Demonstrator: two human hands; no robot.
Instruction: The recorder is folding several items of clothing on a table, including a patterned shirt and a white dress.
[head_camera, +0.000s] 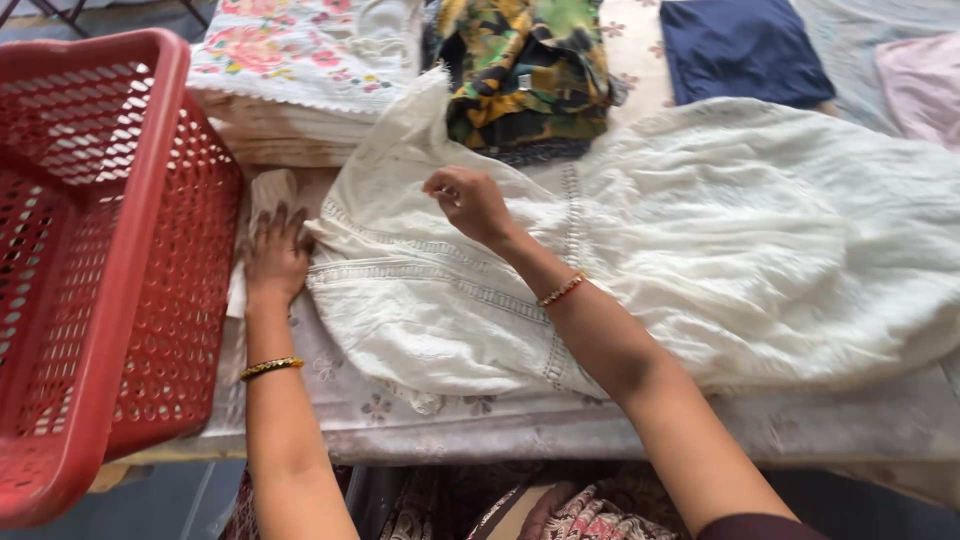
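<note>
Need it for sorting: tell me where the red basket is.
The red basket sits at the far left of the head view, beside the left hand on the bed edge.

The left hand (275, 255) lies flat, palm down, fingers spread forward. The right hand (470, 203) reaches across with its forearm extended, fingers curled in a pinch.

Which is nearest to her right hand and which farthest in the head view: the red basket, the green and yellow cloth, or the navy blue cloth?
From the right hand, which pinches the white garment:
1. Green and yellow cloth, just above it, at the top middle.
2. Red basket, off at the left edge.
3. Navy blue cloth, up at the top right.
</note>
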